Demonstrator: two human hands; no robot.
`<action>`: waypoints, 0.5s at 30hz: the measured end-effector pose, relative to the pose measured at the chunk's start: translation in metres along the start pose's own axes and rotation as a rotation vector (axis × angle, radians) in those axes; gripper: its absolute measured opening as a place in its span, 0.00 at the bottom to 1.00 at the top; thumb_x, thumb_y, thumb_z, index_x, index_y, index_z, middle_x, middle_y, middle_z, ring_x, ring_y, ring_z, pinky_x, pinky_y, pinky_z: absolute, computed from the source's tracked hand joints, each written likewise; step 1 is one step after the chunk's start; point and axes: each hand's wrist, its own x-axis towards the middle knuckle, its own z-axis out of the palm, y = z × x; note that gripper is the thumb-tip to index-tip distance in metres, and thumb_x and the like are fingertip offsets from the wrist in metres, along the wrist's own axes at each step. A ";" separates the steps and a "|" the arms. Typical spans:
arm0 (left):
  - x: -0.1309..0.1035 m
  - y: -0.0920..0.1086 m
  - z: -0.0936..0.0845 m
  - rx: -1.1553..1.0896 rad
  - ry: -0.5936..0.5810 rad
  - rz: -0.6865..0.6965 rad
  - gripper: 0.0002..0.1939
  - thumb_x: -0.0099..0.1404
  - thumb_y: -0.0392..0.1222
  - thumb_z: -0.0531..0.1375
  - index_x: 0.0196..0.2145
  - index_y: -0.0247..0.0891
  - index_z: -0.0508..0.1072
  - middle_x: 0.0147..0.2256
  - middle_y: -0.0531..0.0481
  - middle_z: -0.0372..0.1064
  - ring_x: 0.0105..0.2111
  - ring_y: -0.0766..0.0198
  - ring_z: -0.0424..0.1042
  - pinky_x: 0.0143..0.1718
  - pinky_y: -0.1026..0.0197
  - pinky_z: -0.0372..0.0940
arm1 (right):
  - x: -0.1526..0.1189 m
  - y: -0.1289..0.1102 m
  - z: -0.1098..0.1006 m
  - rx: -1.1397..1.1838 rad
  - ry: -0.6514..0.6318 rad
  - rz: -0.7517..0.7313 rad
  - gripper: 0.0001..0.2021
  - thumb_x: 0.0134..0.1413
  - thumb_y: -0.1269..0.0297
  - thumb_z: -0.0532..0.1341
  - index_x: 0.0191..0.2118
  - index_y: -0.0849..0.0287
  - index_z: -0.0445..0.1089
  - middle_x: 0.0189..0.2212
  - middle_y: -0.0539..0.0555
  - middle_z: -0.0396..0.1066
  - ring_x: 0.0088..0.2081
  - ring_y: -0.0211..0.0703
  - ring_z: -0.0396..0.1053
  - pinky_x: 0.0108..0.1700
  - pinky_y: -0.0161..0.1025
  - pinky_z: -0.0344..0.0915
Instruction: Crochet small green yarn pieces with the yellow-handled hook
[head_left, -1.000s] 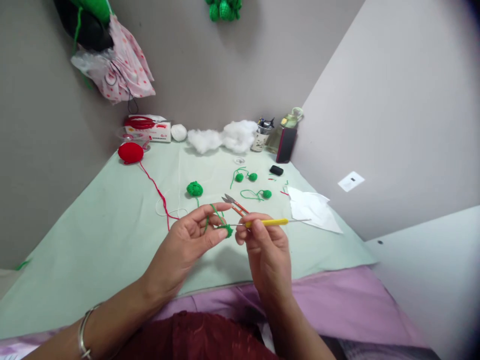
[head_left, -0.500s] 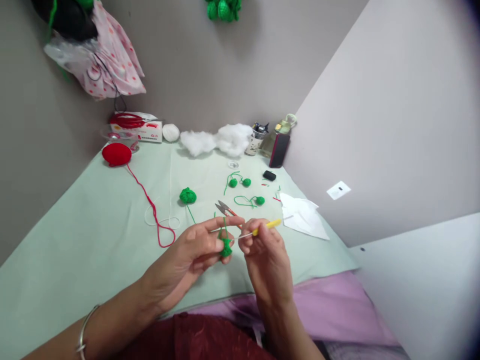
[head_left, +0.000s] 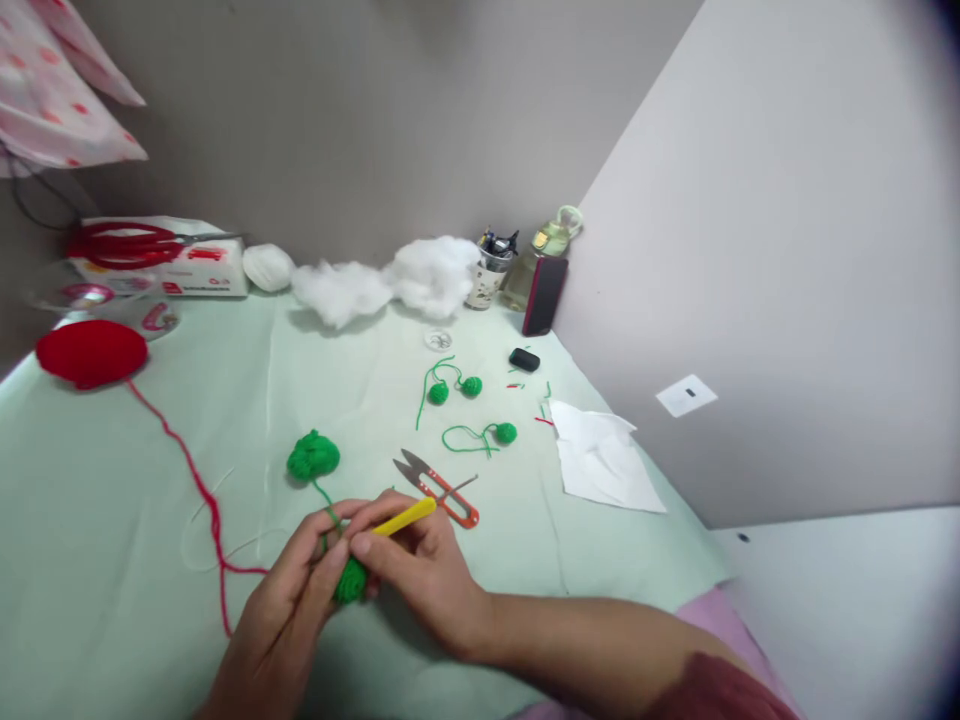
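My left hand [head_left: 300, 580] is closed on a small green crochet piece [head_left: 350, 580], which shows below the fingertips. My right hand [head_left: 420, 570] touches it from the other side and grips a yellow-handled crochet hook [head_left: 405, 517], its metal tip pointing up and right over the thread snips. A green strand runs from the green yarn ball [head_left: 313, 456] down to my left fingers. Just beyond my right hand lie the thread snips [head_left: 469, 515] with orange handles. Part of the crochet piece is hidden by my fingers.
Small green crocheted balls [head_left: 471, 387] with tails lie mid-table. Red yarn [head_left: 91, 353] sits left, its strand trailing forward. White stuffing [head_left: 435, 278], a pen cup [head_left: 487, 280], a bottle [head_left: 551, 240] and a phone [head_left: 545, 297] line the back. White paper [head_left: 604, 460] lies right.
My hands have come closer together and lower left in view. The crochet hook has swung from beside the crochet piece to pointing up and right, away from it. The camera view has shifted.
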 end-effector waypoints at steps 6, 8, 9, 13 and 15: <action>0.032 -0.013 0.003 0.211 -0.010 0.010 0.18 0.69 0.60 0.62 0.48 0.48 0.80 0.52 0.48 0.80 0.57 0.48 0.74 0.58 0.58 0.68 | 0.012 0.014 -0.022 0.142 0.040 0.166 0.15 0.53 0.50 0.73 0.34 0.56 0.75 0.34 0.49 0.74 0.25 0.30 0.62 0.26 0.29 0.62; 0.039 -0.015 0.000 0.228 -0.035 0.003 0.17 0.69 0.60 0.62 0.47 0.50 0.81 0.50 0.49 0.81 0.55 0.48 0.76 0.56 0.58 0.70 | 0.012 0.018 -0.024 0.160 0.092 0.170 0.16 0.53 0.49 0.73 0.34 0.56 0.74 0.35 0.50 0.74 0.27 0.32 0.63 0.27 0.31 0.62; 0.042 -0.016 -0.002 0.238 -0.062 0.007 0.16 0.68 0.59 0.62 0.46 0.51 0.82 0.49 0.49 0.82 0.54 0.48 0.77 0.55 0.58 0.71 | 0.012 0.019 -0.023 0.156 0.107 0.180 0.17 0.53 0.49 0.73 0.34 0.56 0.73 0.33 0.50 0.73 0.27 0.33 0.63 0.26 0.31 0.62; 0.043 -0.015 -0.009 0.296 -0.151 0.065 0.15 0.68 0.56 0.62 0.46 0.48 0.81 0.44 0.49 0.83 0.48 0.49 0.79 0.48 0.58 0.75 | 0.010 0.024 -0.017 0.092 0.178 0.233 0.19 0.52 0.47 0.73 0.33 0.58 0.72 0.25 0.46 0.67 0.23 0.31 0.62 0.24 0.31 0.61; 0.040 -0.013 -0.010 0.273 -0.136 0.093 0.16 0.71 0.55 0.60 0.48 0.46 0.80 0.42 0.49 0.82 0.44 0.52 0.79 0.48 0.59 0.73 | 0.009 0.024 -0.015 0.063 0.175 0.214 0.19 0.52 0.47 0.73 0.34 0.58 0.72 0.23 0.45 0.66 0.21 0.32 0.62 0.24 0.31 0.61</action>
